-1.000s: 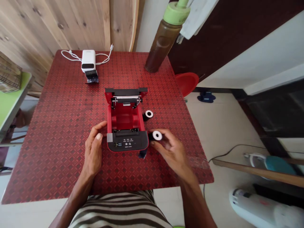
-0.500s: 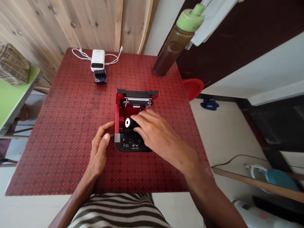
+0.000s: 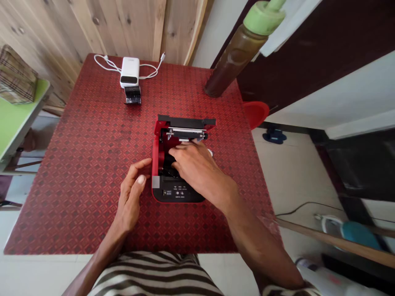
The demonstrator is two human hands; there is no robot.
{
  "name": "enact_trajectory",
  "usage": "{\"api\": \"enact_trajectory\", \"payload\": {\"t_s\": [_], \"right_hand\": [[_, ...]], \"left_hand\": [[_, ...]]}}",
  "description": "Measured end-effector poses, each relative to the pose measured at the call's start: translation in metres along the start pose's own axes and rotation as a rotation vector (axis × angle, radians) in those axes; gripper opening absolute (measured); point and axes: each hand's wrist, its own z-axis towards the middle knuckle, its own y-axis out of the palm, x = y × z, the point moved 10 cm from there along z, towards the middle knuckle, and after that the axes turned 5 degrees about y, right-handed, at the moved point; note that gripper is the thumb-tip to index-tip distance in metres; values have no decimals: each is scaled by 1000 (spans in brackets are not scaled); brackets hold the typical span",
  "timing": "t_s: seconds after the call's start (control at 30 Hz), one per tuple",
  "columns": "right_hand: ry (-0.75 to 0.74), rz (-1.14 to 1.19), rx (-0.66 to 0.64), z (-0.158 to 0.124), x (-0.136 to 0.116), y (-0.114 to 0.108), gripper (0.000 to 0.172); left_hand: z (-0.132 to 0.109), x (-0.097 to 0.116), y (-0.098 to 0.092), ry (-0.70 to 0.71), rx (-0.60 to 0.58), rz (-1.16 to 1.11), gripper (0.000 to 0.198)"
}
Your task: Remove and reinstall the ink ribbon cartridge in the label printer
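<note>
A compact red-and-black printer with its lid raised sits on the table. My right hand reaches into its open compartment, fingers curled around the black roll, which they mostly hide. Glossy black film shows below the fingertips. A small white round end peeks out on the far side of that hand; I cannot tell whether it belongs to the roll. My left hand rests beside the printer's left wall, fingers loosely apart and fingertips at the red side, holding nothing.
At the back left of the patterned red table lie a white power bank with a white cable and a piece of crumpled black film. A tall bottle with a green lid stands at the back right. A red stool is beyond the right edge.
My right hand has gone deeper into the printer, and the roll's white left end is now out of sight. A white round end now shows to its right. My left hand barely moved.
</note>
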Motion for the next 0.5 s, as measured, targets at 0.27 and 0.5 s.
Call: {"api": "enact_trajectory", "payload": {"t_s": [0.27,0.5], "right_hand": [[-4,118,44,-7,0,-9,32],[-188,464,201,-53,5,-42,19]], "left_hand": [[0,0,0,-2,-2,0,58],[1,3,0,4,-2,13,59]]}}
